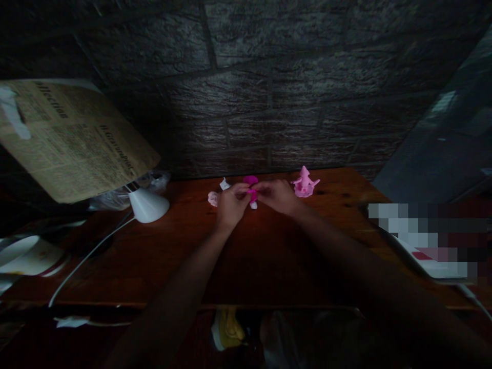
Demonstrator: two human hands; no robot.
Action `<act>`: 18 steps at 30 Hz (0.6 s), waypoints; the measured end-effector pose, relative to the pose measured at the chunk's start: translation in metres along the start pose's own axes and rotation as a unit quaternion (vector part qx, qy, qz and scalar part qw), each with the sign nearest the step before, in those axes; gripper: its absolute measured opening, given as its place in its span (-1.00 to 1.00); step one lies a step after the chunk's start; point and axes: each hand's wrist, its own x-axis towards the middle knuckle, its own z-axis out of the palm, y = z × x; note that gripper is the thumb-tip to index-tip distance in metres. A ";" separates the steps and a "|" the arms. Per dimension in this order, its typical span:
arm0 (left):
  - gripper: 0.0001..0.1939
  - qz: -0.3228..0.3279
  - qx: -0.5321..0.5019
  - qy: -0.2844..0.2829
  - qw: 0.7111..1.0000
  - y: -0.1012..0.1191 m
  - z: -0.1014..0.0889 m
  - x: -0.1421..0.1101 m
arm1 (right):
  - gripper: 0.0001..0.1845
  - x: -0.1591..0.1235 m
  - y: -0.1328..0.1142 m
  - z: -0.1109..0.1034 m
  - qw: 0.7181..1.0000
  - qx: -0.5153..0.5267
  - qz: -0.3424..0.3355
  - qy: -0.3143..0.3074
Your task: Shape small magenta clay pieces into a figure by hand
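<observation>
While the left hand (232, 205) and right hand (279, 196) pinch a small bright-magenta piece (252, 197) between fingertips over the brown wooden table (180, 215), a pink, pointed-topped figure (304, 182) stands beside the right hand.

The tabletop (265, 241) looks like smooth, faintly glossy wood, the far wall (246, 102) like rough stone. At left, the lampshade (77, 141) is matt printed paper, the lamp base (149, 207) smooth, the bag (159, 182) beyond crinkled clear plastic. The pink figure (304, 183) at right and central magenta piece (253, 197) look matt and clay-like.
</observation>
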 end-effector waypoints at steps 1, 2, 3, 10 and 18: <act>-0.86 0.003 0.000 -0.004 1.000 0.000 0.001 0.000 | -0.85 0.000 0.000 0.000 1.000 0.000 0.006 0.008; -0.84 0.005 0.002 -0.008 1.000 0.000 0.001 0.000 | -0.84 0.000 -0.001 0.000 1.000 -0.001 0.012 0.016; -0.82 0.008 0.004 -0.013 1.000 0.001 0.002 0.000 | -0.82 0.001 -0.001 0.000 1.000 -0.002 0.015 0.023; -0.82 0.004 0.005 -0.003 1.000 0.003 0.002 0.000 | -0.79 0.003 -0.002 0.002 0.995 0.074 0.011 0.059; -0.91 -0.047 -0.037 0.062 0.996 0.001 -0.001 0.005 | -0.86 0.004 0.007 0.006 0.983 0.162 0.087 0.004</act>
